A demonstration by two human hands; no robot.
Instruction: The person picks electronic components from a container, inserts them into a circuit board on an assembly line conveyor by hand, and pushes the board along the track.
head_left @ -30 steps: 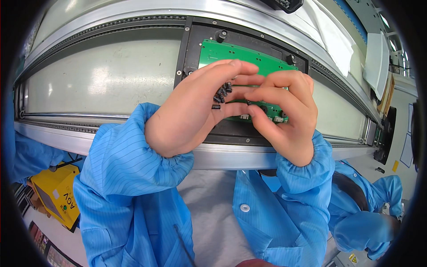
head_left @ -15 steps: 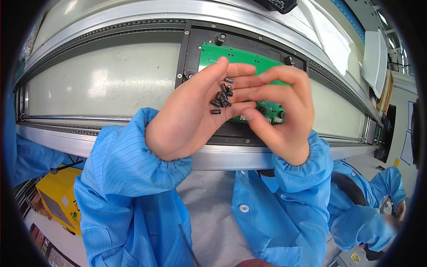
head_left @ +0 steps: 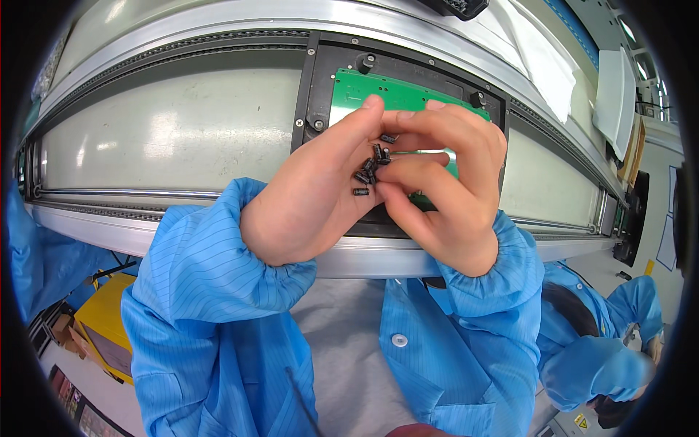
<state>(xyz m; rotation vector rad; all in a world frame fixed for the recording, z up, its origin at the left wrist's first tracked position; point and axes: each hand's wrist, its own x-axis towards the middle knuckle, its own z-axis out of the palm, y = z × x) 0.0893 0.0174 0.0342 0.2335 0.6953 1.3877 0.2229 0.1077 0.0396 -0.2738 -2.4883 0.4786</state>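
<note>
Black, small cylindrical components (head_left: 369, 169) lie heaped in the cupped palm of the left hand (head_left: 313, 204), whose grip is loose and released around them. From the head view, the right hand (head_left: 444, 193) pinches at the pile with thumb and forefinger (whether one piece is already caught I cannot tell). Behind waits the green circuit board (head_left: 386, 95) in its black carrier frame (head_left: 320, 87). Picking looks underway; seating a piece would call for careful alignment.

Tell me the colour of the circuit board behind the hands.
Green; the circuit board shows best in the head view.
</note>
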